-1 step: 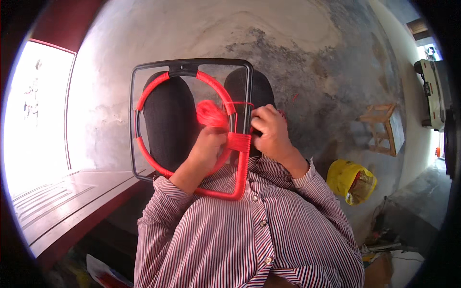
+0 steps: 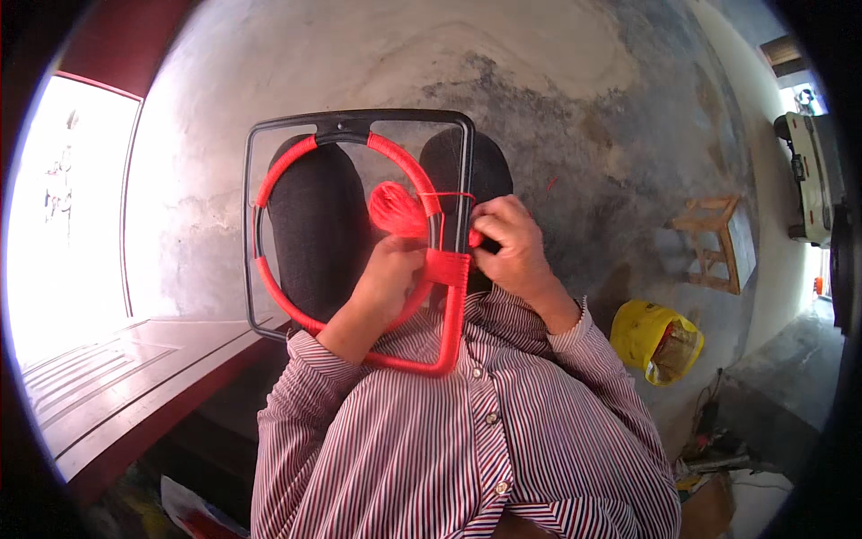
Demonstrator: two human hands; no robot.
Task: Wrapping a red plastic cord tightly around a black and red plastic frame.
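Hidden or unclear: the lower left corner of the frame (image 2: 359, 121) lies behind the striped sleeve; the lap beneath it is mostly covered by the shirt (image 2: 449, 449). The left palm cannot be seen, only its back. Whatever lies at the bottom right of the frame on the floor is a jumble too small to sort.

One frame: a black rounded square with one ring (image 2: 296, 301) inside it, resting over the person's two dark-trousered knees. Red cord covers most of the ring, plus the frame's right bar and bottom edge; the top bar and left bar are bare black.

One bundle of red cord (image 2: 397, 208): inside the ring, near its upper right, just above the left hand, with a strand running right across the frame's right bar.

Left hand (image 2: 388, 277): reaching through the ring, fingers curled closed toward the bundle; its exact hold is out of sight.

Right hand (image 2: 507, 242): just outside the frame's right bar, fingers pinched shut on the cord at the bar.

One yellow bag (image 2: 654, 341): right of the frame, on the floor, mouth open, brownish contents that cannot be made out.

One wooden stool (image 2: 714, 242): further right of the frame, above the bag.

One doorway (image 2: 67, 216): left of the frame, washed out by glare.
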